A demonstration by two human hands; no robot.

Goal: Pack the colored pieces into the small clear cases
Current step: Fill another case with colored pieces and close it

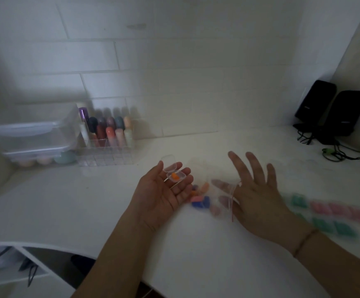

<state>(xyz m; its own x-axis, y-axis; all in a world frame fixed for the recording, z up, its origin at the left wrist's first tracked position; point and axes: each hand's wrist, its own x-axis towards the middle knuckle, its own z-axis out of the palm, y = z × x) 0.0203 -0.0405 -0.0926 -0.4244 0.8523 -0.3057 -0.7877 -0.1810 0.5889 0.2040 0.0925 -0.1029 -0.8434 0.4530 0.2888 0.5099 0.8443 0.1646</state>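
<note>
My left hand (pixel 164 194) lies palm up over the white desk. A small clear case (pixel 173 172) rests on its fingers with the lid flipped open, and an orange piece (pixel 175 177) sits inside. My right hand (pixel 258 190) hovers palm down with fingers spread, just right of a larger clear box (pixel 222 196). Loose colored pieces (pixel 200 200), blue, pink and orange, lie on the desk between the two hands. Blurred rows of packed cases (pixel 333 216) with green and pink contents stretch along the right side.
A clear organizer (pixel 108 145) with colored bottles stands at the back left, beside stacked clear containers (pixel 35 143). Two black speakers (pixel 333 110) with cables sit in the back right corner. The desk's front edge (pixel 46 244) curves at the lower left above shelves.
</note>
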